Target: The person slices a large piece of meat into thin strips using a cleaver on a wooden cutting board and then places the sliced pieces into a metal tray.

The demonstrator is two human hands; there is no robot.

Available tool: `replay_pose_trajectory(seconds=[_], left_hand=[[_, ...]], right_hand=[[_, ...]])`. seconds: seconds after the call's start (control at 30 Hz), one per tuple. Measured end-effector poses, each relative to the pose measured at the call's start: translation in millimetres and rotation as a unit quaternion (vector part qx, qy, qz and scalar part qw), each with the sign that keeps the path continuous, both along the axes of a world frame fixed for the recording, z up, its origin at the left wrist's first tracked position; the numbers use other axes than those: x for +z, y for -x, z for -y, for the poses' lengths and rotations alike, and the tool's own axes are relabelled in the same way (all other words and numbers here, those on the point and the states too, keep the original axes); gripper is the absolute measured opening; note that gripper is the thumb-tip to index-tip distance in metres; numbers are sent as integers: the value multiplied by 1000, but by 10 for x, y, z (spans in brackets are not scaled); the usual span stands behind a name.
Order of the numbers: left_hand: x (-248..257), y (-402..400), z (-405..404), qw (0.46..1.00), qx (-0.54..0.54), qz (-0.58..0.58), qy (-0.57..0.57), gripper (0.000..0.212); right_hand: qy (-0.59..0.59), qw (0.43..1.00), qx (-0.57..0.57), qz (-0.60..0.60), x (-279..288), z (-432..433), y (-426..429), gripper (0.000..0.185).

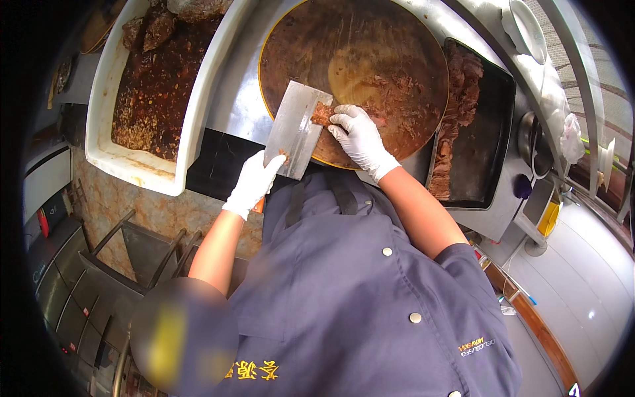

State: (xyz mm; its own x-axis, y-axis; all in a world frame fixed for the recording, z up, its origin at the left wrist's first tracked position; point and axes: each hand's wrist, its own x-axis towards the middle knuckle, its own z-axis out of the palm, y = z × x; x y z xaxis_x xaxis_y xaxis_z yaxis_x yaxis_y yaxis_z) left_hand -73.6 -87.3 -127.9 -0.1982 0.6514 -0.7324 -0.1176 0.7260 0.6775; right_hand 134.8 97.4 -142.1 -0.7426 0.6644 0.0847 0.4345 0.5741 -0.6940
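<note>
My left hand [254, 182], in a white glove, grips the lower left end of a wide metal cleaver [293, 130]. The handle is hidden by the hand. The blade lies aslant, overlapping the left edge of a round wooden chopping block [297, 54]. A small clump of chopped meat [322, 113] sits at the blade's right edge, and a few crumbs stick near my left thumb. My gloved right hand [361, 139] reaches over the block with bent fingers. Its fingertips touch the clump, but whether they pinch it is unclear. More meat shreds [397, 99] are spread over the block's right half.
On the left stands a white tub [191, 134] of dark sauce with seeds, chilli bits and large chunks. A black tray [488, 149] right of the block holds sliced cooked meat [454, 109] along its left side. A metal rail [516, 74] curves past the tray.
</note>
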Motion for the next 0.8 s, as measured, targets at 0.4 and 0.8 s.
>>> replay_pose_trajectory(seconds=[0.4, 0.8], left_hand=[[4, -50, -279, 999, -5, -44, 3, 38], [66, -145, 354, 999, 12, -36, 8, 32]], right_hand=[[-32, 999, -10, -23, -61, 39, -12, 15], [18, 999, -41, -9, -18, 70, 53, 12]])
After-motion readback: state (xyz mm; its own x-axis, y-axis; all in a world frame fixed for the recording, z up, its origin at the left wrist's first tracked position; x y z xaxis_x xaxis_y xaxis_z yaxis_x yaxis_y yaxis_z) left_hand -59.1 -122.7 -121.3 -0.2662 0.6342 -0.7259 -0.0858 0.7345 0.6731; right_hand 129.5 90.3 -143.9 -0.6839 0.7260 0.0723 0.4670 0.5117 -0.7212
